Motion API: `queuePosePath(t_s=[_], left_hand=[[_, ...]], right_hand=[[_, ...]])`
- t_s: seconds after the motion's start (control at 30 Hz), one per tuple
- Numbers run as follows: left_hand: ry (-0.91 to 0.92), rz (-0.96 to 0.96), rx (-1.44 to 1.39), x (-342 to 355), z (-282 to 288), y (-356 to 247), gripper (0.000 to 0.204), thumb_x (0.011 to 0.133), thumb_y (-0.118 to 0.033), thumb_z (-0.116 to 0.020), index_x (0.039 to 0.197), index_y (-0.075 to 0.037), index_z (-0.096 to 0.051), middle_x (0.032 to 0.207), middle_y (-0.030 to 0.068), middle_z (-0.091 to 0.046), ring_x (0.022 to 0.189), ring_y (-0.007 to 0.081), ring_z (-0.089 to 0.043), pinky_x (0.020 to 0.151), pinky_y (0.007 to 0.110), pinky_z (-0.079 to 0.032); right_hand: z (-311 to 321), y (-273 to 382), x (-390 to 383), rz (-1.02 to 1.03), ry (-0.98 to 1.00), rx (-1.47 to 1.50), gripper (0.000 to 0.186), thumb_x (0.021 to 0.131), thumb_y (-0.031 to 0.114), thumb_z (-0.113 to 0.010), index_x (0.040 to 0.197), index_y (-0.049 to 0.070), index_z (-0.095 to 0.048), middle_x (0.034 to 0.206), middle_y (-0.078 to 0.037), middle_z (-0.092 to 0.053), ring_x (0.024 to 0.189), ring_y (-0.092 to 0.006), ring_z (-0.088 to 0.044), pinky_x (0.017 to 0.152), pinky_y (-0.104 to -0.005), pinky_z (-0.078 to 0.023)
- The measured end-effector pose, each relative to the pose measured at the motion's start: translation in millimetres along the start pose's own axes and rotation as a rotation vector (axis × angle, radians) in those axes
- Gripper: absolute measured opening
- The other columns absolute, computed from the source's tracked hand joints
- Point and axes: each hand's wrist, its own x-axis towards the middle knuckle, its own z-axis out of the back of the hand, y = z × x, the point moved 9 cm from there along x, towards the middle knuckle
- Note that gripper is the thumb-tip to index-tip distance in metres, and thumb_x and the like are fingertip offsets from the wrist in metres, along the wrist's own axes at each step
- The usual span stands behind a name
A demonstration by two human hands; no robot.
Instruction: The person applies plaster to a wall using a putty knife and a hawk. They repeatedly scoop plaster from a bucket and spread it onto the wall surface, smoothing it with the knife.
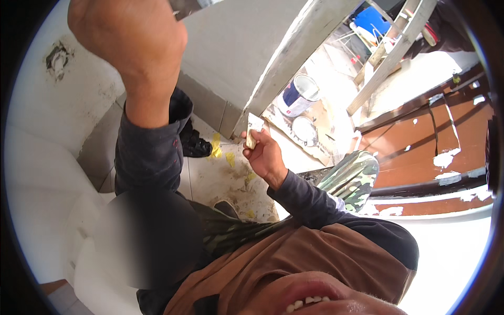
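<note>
My left hand (128,39) is raised close to the camera at the upper left, closed in a fist in front of the white wall. A grey, flat-edged piece (186,6) shows beside its knuckles at the top edge; the fingers and most of what they hold are hidden. Lower down, near the middle, my right hand (265,156) is closed round a small putty knife (254,126). Its pale, smeared blade points up, and the light handle lies between thumb and fingers.
A paint bucket (299,95) and a round lid (304,130) stand beyond the door frame (299,47). A wooden ladder (391,58) leans at the upper right, near a brown door panel (420,149) with white patches. Yellow scraps (216,145) lie on the stained floor. The left wall has a hole (58,59).
</note>
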Motion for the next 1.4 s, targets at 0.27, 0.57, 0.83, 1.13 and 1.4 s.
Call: queuePosePath(t_s=[0.27, 0.57, 0.83, 1.13, 1.4], left_hand=[[-0.263, 1.136, -1.002, -69.9, -89.6, 31.1, 0.026, 0.100, -0.016, -0.057, 0.120, 0.000, -0.064, 0.115, 0.0066, -0.069, 0.105, 0.0188, -0.066, 0.095, 0.034, -0.051], [-0.144, 1.026, -0.927, -81.3, -139.0, -17.4, 0.027, 0.103, -0.016, -0.056, 0.125, -0.001, -0.060, 0.118, 0.0082, -0.067, 0.108, 0.0176, -0.066, 0.095, 0.034, -0.052], [0.099, 1.149, -0.825, -152.5, -181.6, -42.0, 0.017, 0.104, -0.012, -0.054, 0.116, -0.002, -0.061, 0.110, 0.0037, -0.067, 0.100, 0.0110, -0.061, 0.090, 0.029, -0.049], [0.333, 1.885, -0.834, -321.9, -238.3, -88.8, 0.021, 0.103, -0.009, -0.051, 0.120, -0.002, -0.061, 0.109, 0.0027, -0.067, 0.093, 0.0093, -0.063, 0.085, 0.028, -0.052], [0.336, 1.984, -0.728, -396.5, -240.3, -90.7, 0.026, 0.101, -0.011, -0.052, 0.124, 0.000, -0.058, 0.110, 0.0057, -0.069, 0.095, 0.0117, -0.065, 0.088, 0.030, -0.054]], right_hand=[[-98.2, 250.6, -163.9, 1.564, 0.248, -0.877, 0.042, 0.102, 0.001, -0.056, 0.144, 0.003, -0.052, 0.103, -0.011, -0.061, 0.074, -0.0129, -0.061, 0.060, -0.0262, -0.053], [-128.4, 263.0, -198.1, 1.928, 0.315, -1.499, 0.088, 0.071, -0.018, -0.073, 0.146, 0.024, -0.059, 0.107, -0.010, -0.053, 0.085, -0.0228, -0.057, 0.070, -0.0284, -0.050], [32.6, 383.8, -87.9, 1.501, -0.145, -1.507, 0.039, 0.093, 0.001, -0.065, 0.132, 0.007, -0.066, 0.102, -0.018, -0.064, 0.082, -0.0290, -0.065, 0.079, -0.0355, -0.054], [236.7, 376.5, 181.1, 0.738, -0.375, -1.584, 0.019, 0.092, 0.012, -0.053, 0.095, 0.000, -0.068, 0.098, -0.024, -0.071, 0.094, -0.0433, -0.068, 0.081, -0.0505, -0.052], [234.0, 312.0, 268.3, 0.899, -0.435, -2.295, 0.023, 0.091, 0.016, -0.057, 0.098, 0.007, -0.076, 0.110, -0.015, -0.069, 0.108, -0.0318, -0.060, 0.092, -0.0451, -0.046]])
